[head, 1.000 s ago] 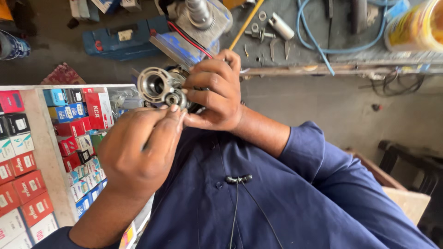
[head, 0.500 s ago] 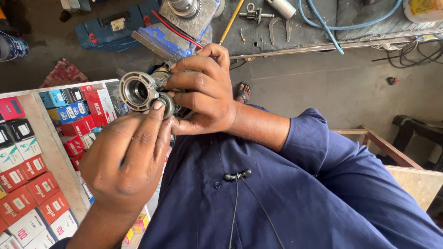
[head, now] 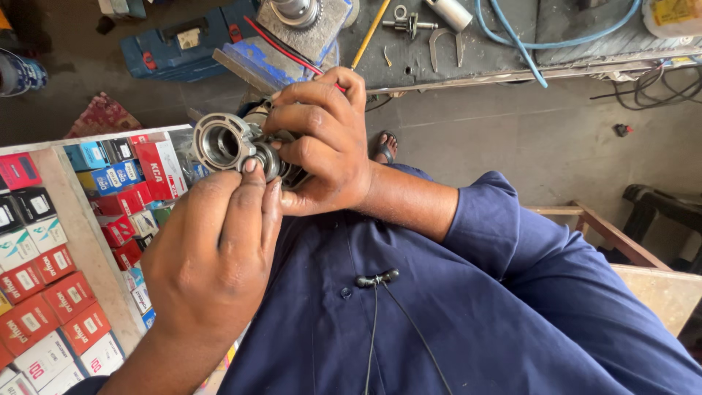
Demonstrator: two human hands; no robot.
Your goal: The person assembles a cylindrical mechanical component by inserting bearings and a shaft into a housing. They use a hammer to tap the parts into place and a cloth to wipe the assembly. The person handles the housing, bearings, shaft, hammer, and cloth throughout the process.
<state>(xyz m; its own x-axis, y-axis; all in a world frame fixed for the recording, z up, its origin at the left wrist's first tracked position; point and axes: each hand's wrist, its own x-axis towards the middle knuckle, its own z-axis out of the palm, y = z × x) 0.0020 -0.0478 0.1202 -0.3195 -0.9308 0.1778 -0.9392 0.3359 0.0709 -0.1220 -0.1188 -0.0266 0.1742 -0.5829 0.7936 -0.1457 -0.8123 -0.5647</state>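
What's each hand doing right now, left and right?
Left hand: fingertips pinched on a small round part at the metal housing.
Right hand: closed around the metal housing, holding it up.

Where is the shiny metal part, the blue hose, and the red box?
Metal housing (head: 219,143), head view, on its round open rim.
Blue hose (head: 515,40), head view, on its slanting stretch across the bench.
Red box (head: 159,170), head view, on its printed front face.

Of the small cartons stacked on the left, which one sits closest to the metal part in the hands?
The red carton at the top of the stack, right beside the grey metal housing. It overlaps the housing's edge in view; the other cartons, red, blue and white, lie lower and further left.
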